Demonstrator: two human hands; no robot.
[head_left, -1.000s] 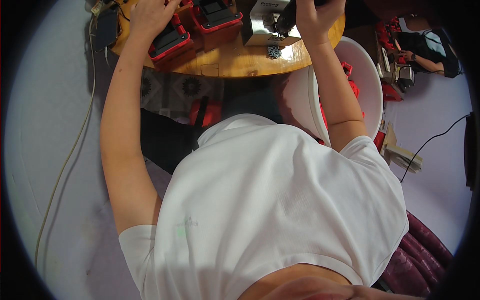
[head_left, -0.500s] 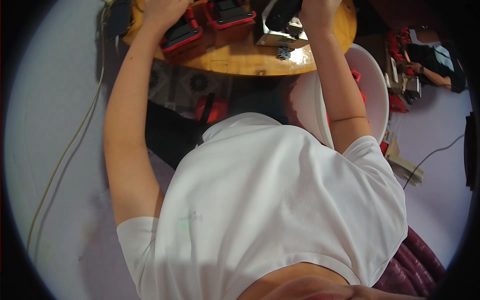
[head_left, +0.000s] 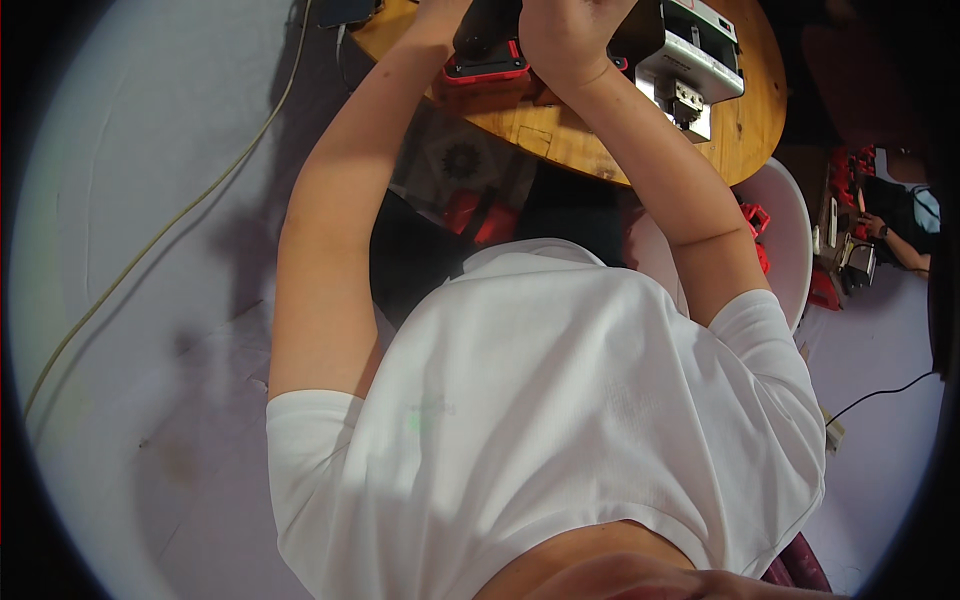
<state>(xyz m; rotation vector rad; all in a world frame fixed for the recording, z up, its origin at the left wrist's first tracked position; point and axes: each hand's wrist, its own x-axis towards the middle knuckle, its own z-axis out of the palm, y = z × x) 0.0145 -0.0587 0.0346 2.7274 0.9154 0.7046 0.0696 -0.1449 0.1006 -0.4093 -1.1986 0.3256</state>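
Observation:
At the upper edge, my left hand (head_left: 441,14) and my right hand (head_left: 572,38) are close together over a round wooden table (head_left: 540,128). A dark, smooth black object (head_left: 487,28) lies between them, touching or nearly touching both. Whether either hand grips it I cannot tell, as the fingers are cut off or hidden. Just below it sits a red-framed black part (head_left: 486,70), with a bit of red showing past my right wrist. Right of my right hand stands a silver-and-white boxy device (head_left: 692,62) with a small metal block on its front.
A white tub (head_left: 790,200) holding red parts (head_left: 755,222) stands beside the table, next to my right forearm. Another person (head_left: 890,230) works at the far right among red parts. A cable (head_left: 190,205) runs along the left; a dark device (head_left: 345,10) lies at the table's left edge.
My right hand has moved left, away from the silver device, toward my left hand. The hands were apart and are now close together over the red-framed part. The whole view has shifted.

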